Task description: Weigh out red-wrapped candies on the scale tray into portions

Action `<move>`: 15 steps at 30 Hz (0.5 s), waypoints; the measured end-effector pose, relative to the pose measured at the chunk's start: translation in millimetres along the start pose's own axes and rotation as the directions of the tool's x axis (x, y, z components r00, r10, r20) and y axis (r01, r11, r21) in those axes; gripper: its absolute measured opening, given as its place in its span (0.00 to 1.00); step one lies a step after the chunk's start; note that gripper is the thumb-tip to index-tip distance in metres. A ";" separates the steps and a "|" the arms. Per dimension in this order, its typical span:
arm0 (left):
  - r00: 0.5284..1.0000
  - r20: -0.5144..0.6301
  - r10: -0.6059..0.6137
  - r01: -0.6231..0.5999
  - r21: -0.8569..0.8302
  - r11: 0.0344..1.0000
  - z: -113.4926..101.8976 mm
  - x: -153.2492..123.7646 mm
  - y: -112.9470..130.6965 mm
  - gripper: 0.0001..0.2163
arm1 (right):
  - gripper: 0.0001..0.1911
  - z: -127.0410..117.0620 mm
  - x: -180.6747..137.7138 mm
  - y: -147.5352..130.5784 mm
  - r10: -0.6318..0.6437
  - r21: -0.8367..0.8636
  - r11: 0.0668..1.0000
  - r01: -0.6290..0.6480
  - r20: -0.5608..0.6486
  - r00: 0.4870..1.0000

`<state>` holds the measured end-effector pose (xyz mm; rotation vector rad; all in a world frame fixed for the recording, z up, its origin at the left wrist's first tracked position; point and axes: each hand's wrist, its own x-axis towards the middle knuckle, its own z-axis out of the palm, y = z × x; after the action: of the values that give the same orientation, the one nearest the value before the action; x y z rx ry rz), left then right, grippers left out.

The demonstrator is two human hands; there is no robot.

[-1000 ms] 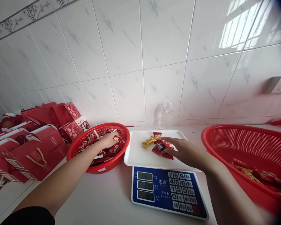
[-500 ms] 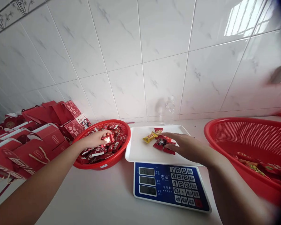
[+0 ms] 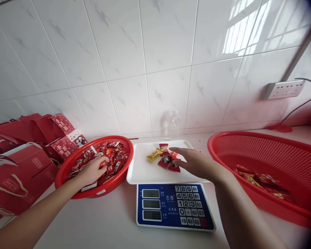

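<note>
My left hand (image 3: 92,169) is down in a small red basket (image 3: 67,166) full of red-wrapped candies (image 3: 111,155), its fingers curled among the wrappers. What they grip is hidden. My right hand (image 3: 194,162) lies on the white tray (image 3: 145,171) of a blue digital scale (image 3: 173,206), fingers stretched toward a small pile of candies (image 3: 166,157), one yellow and the others red. The fingertips touch the pile's right side.
A large red basket (image 3: 248,145) with several candies in its bottom stands at the right. Red gift boxes and bags (image 3: 23,159) are stacked at the left. A clear bottle (image 3: 174,124) stands against the tiled wall, and a wall socket (image 3: 285,89) with a cable sits upper right.
My left hand drew back from the basket's far side to its near side, sinking among the candies. My right hand stayed by the pile. The view shifted to the right.
</note>
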<state>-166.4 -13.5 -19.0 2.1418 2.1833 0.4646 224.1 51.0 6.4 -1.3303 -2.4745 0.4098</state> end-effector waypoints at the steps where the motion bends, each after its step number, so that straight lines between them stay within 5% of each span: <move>1: 1.000 -0.008 -0.007 0.007 0.022 1.000 0.7 0.4 -1.9 0.12 | 0.24 -0.4 -0.2 2.4 0.000 0.001 1.000 0.000 -0.007 1.000; 8: 1.000 0.023 0.006 -0.009 0.151 0.989 0.1 -6.8 12.7 0.14 | 0.26 -3.3 -0.7 6.7 0.035 0.024 0.999 -0.035 0.000 0.999; 15: 0.987 -0.143 0.067 -0.038 0.199 0.979 -3.7 0.3 10.0 0.12 | 0.27 -4.6 -1.8 5.6 0.034 0.057 0.998 -0.034 0.004 0.999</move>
<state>-157.7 -13.9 -13.0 2.3401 2.3463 0.4433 231.1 53.0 8.2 -1.3514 -2.4270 0.4863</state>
